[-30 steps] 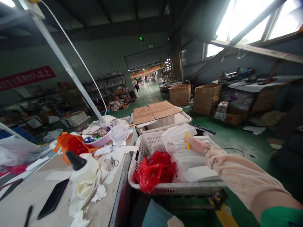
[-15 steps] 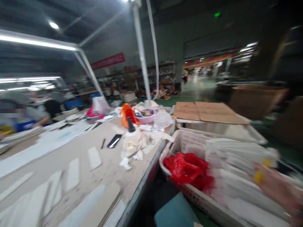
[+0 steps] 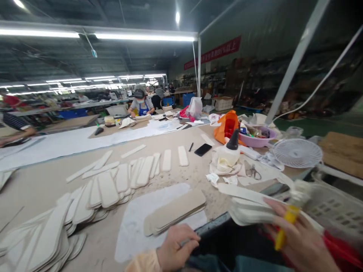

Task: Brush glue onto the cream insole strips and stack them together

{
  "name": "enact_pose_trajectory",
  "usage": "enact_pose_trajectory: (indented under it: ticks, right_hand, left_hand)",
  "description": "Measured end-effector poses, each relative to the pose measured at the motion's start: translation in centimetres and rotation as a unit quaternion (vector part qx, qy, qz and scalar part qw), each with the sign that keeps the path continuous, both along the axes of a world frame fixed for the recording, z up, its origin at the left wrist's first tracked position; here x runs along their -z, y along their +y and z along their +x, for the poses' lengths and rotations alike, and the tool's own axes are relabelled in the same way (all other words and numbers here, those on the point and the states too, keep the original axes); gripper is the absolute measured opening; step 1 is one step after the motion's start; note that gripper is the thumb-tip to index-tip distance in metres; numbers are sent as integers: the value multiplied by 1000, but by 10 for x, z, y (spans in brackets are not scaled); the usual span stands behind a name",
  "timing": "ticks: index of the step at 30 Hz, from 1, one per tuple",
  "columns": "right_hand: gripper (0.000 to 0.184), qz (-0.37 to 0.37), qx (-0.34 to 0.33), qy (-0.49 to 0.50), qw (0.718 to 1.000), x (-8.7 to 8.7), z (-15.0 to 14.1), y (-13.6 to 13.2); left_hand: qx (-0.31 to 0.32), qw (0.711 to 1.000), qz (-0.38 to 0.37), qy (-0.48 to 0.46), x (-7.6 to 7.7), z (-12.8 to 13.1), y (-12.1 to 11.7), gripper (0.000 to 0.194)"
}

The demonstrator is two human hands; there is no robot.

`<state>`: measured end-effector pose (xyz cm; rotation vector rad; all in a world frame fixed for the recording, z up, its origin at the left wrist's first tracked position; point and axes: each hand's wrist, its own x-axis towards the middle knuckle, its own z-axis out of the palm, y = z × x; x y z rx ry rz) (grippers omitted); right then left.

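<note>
My right hand (image 3: 303, 238) is closed on a stack of white flat strips (image 3: 249, 204) at the table's right edge. The same hand also grips a brush (image 3: 290, 217) with a yellow handle and a pale, clotted head. At the table's front edge, my left hand (image 3: 178, 245) is curled with thumb and fingers together; what it holds, if anything, is hidden. Just beyond it, a neat pile of beige rounded strips (image 3: 176, 211) lies on a white sheet (image 3: 127, 226). Many similar white pieces (image 3: 104, 189) overlap in a long fanned row to the left.
A white bottle with a black nozzle (image 3: 228, 153), scissors (image 3: 252, 172), a phone (image 3: 203, 149) and an orange bag (image 3: 227, 126) lie on the table. Right of these are a purple basin (image 3: 258, 139), a white fan grille (image 3: 297, 153) and a plastic basket (image 3: 334, 204). Co-workers sit across.
The view has swung left from the basket to the table. My right hand has come from over the basket to the table edge with white strips; my left hand has come into view.
</note>
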<state>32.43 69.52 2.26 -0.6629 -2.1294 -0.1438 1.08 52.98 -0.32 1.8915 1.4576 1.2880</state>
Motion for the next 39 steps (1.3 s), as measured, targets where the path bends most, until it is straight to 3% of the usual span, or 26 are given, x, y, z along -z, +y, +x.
enact_pose_trajectory:
  ticks: [4,8,12,16,20,22,25,30,35,39]
  right_hand:
    - [15,34,-119,-73,990,-3,-110,33]
    - [19,75,-192,-87,975,-9,-214,49]
    - [13,97,-206,-113,967,6,-290,57]
    - [14,74,-201,-162,963,34,-338,58]
    - [22,-6,-222,-218,950,41,-338,53]
    - [26,-41,-233,-233,943,37,-324,52]
    - [21,-47,-212,-187,958,32,-298,54]
    - [18,-20,-167,-28,985,48,-267,56]
    - [21,-63,-138,59,987,65,-245,47]
    - [21,-74,-133,76,985,60,-229,45]
  left_hand:
    - [-246,969,-5,-15,6,-74,-24,24]
    - [-399,912,-60,-71,33,-138,-55,36]
    - [-446,886,-75,-101,58,-165,-74,41]
    - [-420,900,-82,-86,65,-167,-77,34]
    - [-392,913,-84,-72,65,-167,-77,29]
    - [-399,910,-87,-74,64,-170,-77,30]
    - [-409,909,-73,-31,59,-182,-68,28]
    - [-361,908,-32,210,47,-220,-13,25]
    - [-287,906,-77,301,39,-255,46,31]
    - [-219,906,-108,346,37,-262,71,24]
